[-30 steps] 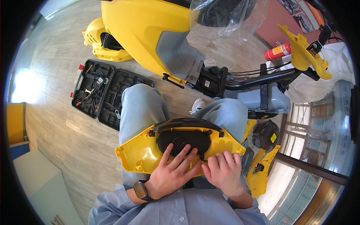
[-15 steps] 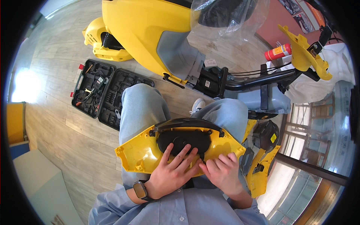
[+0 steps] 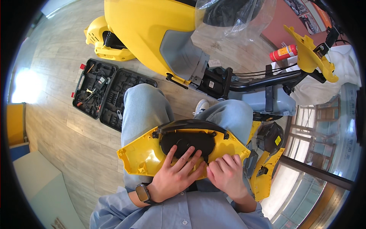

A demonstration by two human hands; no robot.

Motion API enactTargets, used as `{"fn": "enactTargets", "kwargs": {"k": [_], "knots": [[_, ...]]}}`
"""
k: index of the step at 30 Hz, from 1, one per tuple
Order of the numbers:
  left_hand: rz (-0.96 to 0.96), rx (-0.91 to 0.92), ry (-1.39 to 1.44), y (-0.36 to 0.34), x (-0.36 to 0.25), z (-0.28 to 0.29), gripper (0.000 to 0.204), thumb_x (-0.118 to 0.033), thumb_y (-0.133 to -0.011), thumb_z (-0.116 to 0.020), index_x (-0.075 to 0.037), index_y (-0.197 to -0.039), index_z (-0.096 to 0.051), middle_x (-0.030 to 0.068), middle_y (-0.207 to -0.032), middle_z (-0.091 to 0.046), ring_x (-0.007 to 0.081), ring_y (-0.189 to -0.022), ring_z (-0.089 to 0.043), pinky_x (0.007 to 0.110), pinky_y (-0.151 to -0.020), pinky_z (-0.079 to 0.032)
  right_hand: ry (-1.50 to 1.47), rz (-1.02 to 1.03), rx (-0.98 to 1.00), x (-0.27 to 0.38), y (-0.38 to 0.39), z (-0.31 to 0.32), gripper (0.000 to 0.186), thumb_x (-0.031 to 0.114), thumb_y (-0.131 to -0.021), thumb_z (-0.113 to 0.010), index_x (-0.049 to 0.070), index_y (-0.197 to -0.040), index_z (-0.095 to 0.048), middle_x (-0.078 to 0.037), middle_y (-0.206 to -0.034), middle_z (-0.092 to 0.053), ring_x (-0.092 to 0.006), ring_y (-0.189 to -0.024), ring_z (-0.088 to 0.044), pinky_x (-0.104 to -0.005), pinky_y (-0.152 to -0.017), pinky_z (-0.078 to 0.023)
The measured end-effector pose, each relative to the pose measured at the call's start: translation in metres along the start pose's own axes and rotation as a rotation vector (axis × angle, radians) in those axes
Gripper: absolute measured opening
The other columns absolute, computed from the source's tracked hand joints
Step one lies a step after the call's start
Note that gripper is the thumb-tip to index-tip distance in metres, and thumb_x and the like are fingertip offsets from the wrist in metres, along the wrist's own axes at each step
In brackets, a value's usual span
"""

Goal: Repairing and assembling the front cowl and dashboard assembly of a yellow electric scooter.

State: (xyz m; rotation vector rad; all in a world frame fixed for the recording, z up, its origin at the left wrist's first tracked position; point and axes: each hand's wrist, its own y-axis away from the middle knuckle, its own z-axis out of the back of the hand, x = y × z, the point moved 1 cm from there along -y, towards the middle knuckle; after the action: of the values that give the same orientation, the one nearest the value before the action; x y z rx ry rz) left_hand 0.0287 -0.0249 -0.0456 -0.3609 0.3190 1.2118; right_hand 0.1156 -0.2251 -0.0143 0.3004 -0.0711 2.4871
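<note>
A curved yellow plastic panel (image 3: 137, 152) lies across my lap, with a black arched strip (image 3: 190, 124) along its far edge and a dark oval housing (image 3: 187, 139) in its middle. My left hand (image 3: 175, 175) rests with fingers spread over the near part of that housing. Close by to the right, my right hand (image 3: 225, 173) has curled fingers and thumb at the housing's lower right, by a short dark piece; what they pinch, if anything, is hidden.
An open black tool case (image 3: 93, 87), yellow-and-grey scooter body (image 3: 141, 34), loose yellow moulded part (image 3: 106, 53), bare frame (image 3: 259, 84), red extinguisher (image 3: 278, 55) and white cloth (image 3: 339, 61) surround me. More yellow parts (image 3: 267, 179) lie at my right, beside a glass surface (image 3: 316, 145).
My right hand's thumb and fingertips have shifted slightly within the same spot on the panel. My left hand stays in place, and the camera view has moved very little.
</note>
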Motion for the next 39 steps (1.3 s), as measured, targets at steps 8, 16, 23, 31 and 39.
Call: {"fn": "enactTargets", "kwargs": {"k": [8, 16, 23, 31, 39], "knots": [[-0.014, -0.014, 0.016, 0.001, 0.001, -0.002, 0.038, -0.027, -0.1, -0.064, -0.021, -0.137, -0.071, 0.0091, -0.154, -0.064, 0.0293, -0.152, -0.054, 0.065, -0.125, -0.036, -0.069, 0.003, -0.047, -0.003, -0.002, -0.005, 0.026, 0.018, -0.09, -0.078, 0.012, -0.078, -0.056, -0.003, -0.073, -0.059, -0.0259, -0.075, -0.058, -0.0432, -0.072, -0.041], [0.057, -0.072, 0.281, -0.003, 0.001, 0.022, 0.046, -0.028, -0.094, -0.074, -0.016, -0.138, -0.07, 0.0106, -0.151, -0.065, 0.0305, -0.146, -0.058, 0.062, -0.123, -0.039, -0.081, -0.023, -0.18, -0.006, 0.009, -0.015, 0.025, 0.014, -0.088, -0.076, 0.01, -0.075, -0.055, -0.006, -0.068, -0.055, -0.0286, -0.065, -0.054, -0.043, -0.067, -0.04], [0.138, -0.282, 0.245, 0.003, 0.023, 0.056, 0.035, -0.007, -0.072, -0.088, -0.013, -0.105, -0.082, 0.0008, -0.1, -0.073, 0.0223, -0.089, -0.067, 0.042, -0.088, -0.052, -0.484, -0.173, -0.48, -0.012, 0.008, -0.023, 0.018, 0.006, -0.081, -0.074, 0.008, -0.075, -0.056, -0.008, -0.066, -0.053, -0.0308, -0.059, -0.052, -0.0426, -0.06, -0.037], [-0.146, 0.128, -0.005, -0.021, 0.017, 0.059, 0.007, -0.017, -0.079, -0.072, -0.014, -0.085, -0.075, -0.0014, -0.091, -0.06, 0.0165, -0.09, -0.06, 0.035, -0.083, -0.045, -0.552, -0.196, -0.549, -0.012, 0.013, -0.03, 0.015, 0.005, -0.082, -0.072, 0.007, -0.075, -0.059, -0.009, -0.066, -0.054, -0.0308, -0.059, -0.053, -0.0427, -0.059, -0.039], [-0.199, 0.256, -0.157, -0.027, 0.008, 0.033, 0.005, -0.016, -0.082, -0.073, -0.014, -0.085, -0.076, -0.0023, -0.093, -0.063, 0.016, -0.093, -0.062, 0.034, -0.086, -0.045, -0.618, -0.226, -0.598, -0.013, 0.015, -0.033, 0.015, 0.008, -0.087, -0.071, 0.004, -0.076, -0.061, -0.011, -0.068, -0.058, -0.0329, -0.061, -0.056, -0.0433, -0.059, -0.044]]}}
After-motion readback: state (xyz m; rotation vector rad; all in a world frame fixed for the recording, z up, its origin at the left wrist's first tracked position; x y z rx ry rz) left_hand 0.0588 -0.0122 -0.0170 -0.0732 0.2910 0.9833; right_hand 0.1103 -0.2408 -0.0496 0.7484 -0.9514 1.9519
